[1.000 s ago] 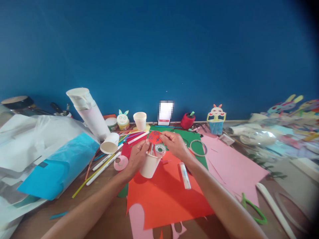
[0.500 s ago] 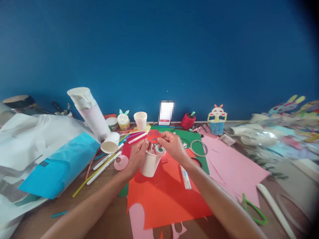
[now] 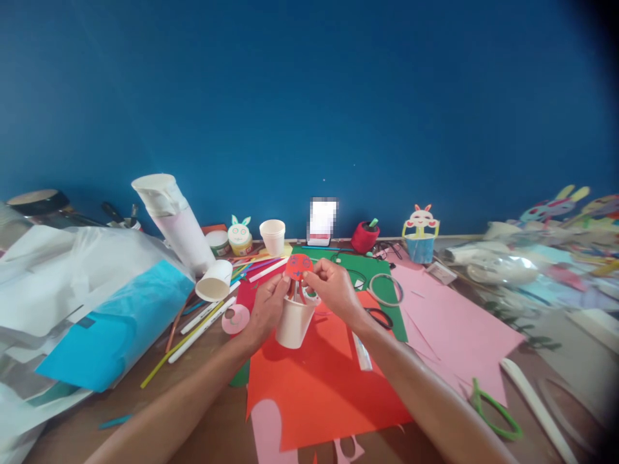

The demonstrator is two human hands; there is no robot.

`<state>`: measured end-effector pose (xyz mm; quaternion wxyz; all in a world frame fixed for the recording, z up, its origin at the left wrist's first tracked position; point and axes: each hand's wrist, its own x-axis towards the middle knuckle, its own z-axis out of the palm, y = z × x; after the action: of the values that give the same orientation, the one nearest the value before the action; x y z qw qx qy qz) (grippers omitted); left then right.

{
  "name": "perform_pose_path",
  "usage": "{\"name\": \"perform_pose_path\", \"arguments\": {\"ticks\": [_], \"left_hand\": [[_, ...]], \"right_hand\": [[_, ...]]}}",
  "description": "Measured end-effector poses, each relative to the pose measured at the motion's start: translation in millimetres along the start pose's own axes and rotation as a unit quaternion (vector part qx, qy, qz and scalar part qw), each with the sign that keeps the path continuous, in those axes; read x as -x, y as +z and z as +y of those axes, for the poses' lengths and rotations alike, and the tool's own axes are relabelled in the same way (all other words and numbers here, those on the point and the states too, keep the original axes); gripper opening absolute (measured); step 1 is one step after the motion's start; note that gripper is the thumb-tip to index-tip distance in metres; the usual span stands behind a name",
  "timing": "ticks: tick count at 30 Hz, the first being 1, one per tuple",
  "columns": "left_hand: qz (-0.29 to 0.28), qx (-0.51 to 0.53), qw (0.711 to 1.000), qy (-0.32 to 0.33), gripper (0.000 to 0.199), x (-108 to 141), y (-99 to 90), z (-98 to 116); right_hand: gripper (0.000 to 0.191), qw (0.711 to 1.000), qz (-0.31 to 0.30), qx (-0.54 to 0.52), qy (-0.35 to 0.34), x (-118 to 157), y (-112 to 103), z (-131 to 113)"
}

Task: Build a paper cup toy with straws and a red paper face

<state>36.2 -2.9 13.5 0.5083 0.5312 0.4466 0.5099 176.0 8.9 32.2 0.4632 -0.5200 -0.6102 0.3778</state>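
Note:
A round red paper face with drawn blue features is pinched between my two hands. My left hand holds its lower left edge with thumb and fingers closed. At its right edge my right hand grips with thumb and bent fingers. Below the face, thin strips lead down into a white paper cup, which leans slightly over the orange paper sheet. A white tape roll lies partly hidden behind the cup and my right hand.
Scissors, a glue tube and a tape roll lie to the right. Markers and a tipped paper cup are at left. Behind stand stacked cups, a phone and a blue cup with a bunny.
The cup has shifted slightly right and toward me. Both hands have stayed on the red face, which is turned a little more to view.

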Motion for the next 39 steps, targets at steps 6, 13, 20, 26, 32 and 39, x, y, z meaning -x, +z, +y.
{"name": "perform_pose_path", "arguments": {"ticks": [6,13,20,26,32,39], "left_hand": [[-0.006,-0.009,1.000,-0.006,0.030,-0.2,-0.9,-6.9],[-0.033,-0.021,0.999,0.004,0.032,2.1,-0.2,-3.7],[-0.031,-0.014,0.999,0.004,0.032,3.7,2.3,-1.6],[-0.034,0.004,0.999,0.001,0.030,2.7,3.2,-7.7],[-0.034,-0.016,0.999,-0.008,0.030,2.7,3.3,-10.2],[-0.009,0.002,1.000,-0.011,0.029,2.5,4.3,-12.3]], "right_hand": [[0.021,0.990,0.036,0.127,-0.051,-0.1,-2.5,0.5],[0.017,0.982,0.054,0.167,-0.070,0.3,-4.4,-5.9],[0.016,0.982,0.050,0.165,-0.076,0.4,-4.5,-4.7],[0.015,0.984,0.046,0.156,-0.075,0.5,-4.6,-5.5],[0.015,0.985,0.045,0.154,-0.064,1.1,-2.0,-5.8],[0.017,0.990,0.033,0.128,-0.052,0.6,-1.7,-5.6]]}}
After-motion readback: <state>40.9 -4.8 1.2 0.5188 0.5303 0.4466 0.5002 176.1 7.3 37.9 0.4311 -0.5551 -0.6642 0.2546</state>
